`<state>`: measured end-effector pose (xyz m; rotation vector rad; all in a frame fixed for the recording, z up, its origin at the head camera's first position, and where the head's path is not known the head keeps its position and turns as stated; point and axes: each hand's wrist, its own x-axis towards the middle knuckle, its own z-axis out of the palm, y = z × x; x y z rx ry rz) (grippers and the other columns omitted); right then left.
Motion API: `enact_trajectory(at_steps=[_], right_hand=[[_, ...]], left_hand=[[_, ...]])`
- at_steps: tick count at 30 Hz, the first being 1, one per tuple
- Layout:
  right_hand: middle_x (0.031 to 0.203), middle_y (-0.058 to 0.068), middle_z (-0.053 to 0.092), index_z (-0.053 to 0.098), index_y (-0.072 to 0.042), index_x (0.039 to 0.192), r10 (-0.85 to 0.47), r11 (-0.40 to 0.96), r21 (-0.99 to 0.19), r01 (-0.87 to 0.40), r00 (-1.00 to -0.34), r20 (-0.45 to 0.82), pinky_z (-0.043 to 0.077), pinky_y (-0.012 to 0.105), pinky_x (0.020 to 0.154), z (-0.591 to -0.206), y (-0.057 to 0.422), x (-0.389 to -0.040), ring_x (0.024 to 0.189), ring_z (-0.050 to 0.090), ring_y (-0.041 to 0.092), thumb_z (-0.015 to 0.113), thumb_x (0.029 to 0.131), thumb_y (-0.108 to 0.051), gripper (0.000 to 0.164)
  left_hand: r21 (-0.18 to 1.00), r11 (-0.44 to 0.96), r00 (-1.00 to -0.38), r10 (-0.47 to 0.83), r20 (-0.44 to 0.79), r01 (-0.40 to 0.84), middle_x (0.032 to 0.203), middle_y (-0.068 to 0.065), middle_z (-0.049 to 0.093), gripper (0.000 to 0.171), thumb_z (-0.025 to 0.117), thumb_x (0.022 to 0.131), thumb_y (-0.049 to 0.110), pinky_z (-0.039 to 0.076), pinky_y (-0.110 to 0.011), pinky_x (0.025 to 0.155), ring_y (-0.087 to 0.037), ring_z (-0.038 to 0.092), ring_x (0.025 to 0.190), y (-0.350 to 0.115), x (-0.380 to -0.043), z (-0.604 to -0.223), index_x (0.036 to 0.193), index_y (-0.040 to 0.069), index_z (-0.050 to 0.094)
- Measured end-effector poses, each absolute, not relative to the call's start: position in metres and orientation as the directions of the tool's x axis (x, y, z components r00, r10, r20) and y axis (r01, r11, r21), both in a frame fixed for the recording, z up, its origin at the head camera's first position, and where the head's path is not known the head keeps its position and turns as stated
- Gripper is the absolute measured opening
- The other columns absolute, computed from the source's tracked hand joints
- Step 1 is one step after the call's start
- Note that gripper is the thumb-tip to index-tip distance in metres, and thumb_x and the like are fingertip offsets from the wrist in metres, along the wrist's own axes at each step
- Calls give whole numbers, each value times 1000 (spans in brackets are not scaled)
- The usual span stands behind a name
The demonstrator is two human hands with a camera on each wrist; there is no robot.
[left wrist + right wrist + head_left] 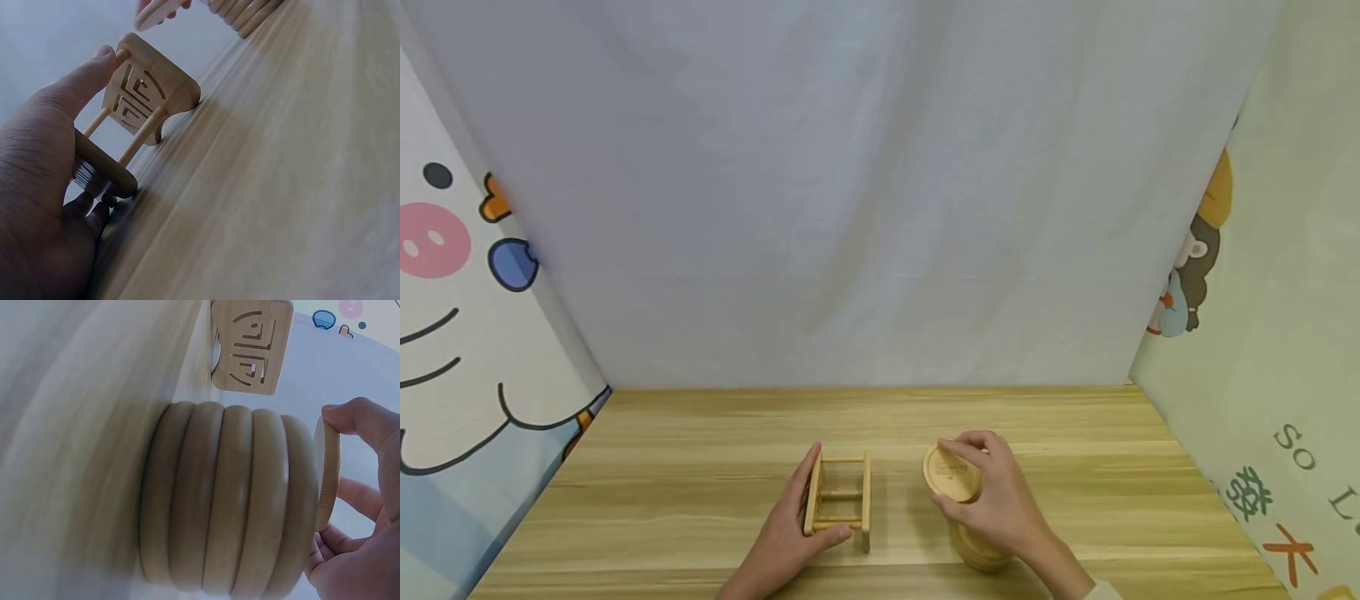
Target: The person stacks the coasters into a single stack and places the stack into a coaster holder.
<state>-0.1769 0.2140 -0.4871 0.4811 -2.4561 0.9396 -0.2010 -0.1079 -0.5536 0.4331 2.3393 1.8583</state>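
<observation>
A small wooden rack (867, 492) with two carved side panels joined by thin rods stands on the table. My left hand (786, 529) grips its left side, the thumb reaching across the near rod. In the left wrist view the carved far panel (178, 78) faces me. To the right, my right hand (1003, 504) pinches a round wooden coaster (950, 475) by its edge, with faint markings on its upper face. Below it sits a stack of several round coasters (976, 550), partly hidden by the hand. The right wrist view has the held coaster (329, 475) just above the stack (231, 500).
The wood-grain table (700, 483) runs back to a pale grey curtain (865, 208). A cartoon-printed cloth (497, 350) hangs on the left, and a pale green printed one (1247, 333) on the right.
</observation>
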Motion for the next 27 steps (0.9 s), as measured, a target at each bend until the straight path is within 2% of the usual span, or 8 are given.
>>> enact_trajectory(at_steps=[4, 11, 16, 27], right_hand=[[127, 3, 65, 81, -11, 131, -149, 710, -532, -461, -837, 527, 60, 47, 94, -487, 218, -174, 119, 61, 26, 102, 74, -13, 60], [127, 1, 64, 81, -10, 132, -144, 719, -529, -450, -841, 521, 60, 48, 93, -489, 227, -168, 120, 59, 25, 101, 76, -14, 60], [125, 1, 65, 82, -11, 130, -142, 730, -505, -459, -826, 546, 59, 45, 92, -492, 232, -164, 118, 59, 23, 101, 74, -13, 60], [125, -2, 63, 81, -14, 132, -152, 718, -532, -448, -847, 509, 59, 40, 88, -496, 235, -154, 114, 59, 21, 101, 76, -14, 60]], left_hand=[[966, 213, -951, 299, 79, 147, 184, -16, 16, 117, 93, 94, 29, 52, -53, 115, -48, 33, 163, -109, -201, -555, 181, 30, 14], [970, 204, -952, 298, 65, 131, 184, -15, 17, 117, 93, 95, 29, 55, -44, 110, -47, 36, 162, -109, -202, -556, 181, 31, 14], [971, 190, -949, 304, 80, 142, 184, -17, 15, 116, 92, 95, 27, 56, -47, 110, -50, 35, 161, -109, -201, -555, 181, 30, 15], [969, 200, -948, 307, 78, 145, 184, -16, 15, 116, 92, 95, 29, 54, -49, 113, -48, 33, 163, -110, -201, -555, 181, 29, 14]])
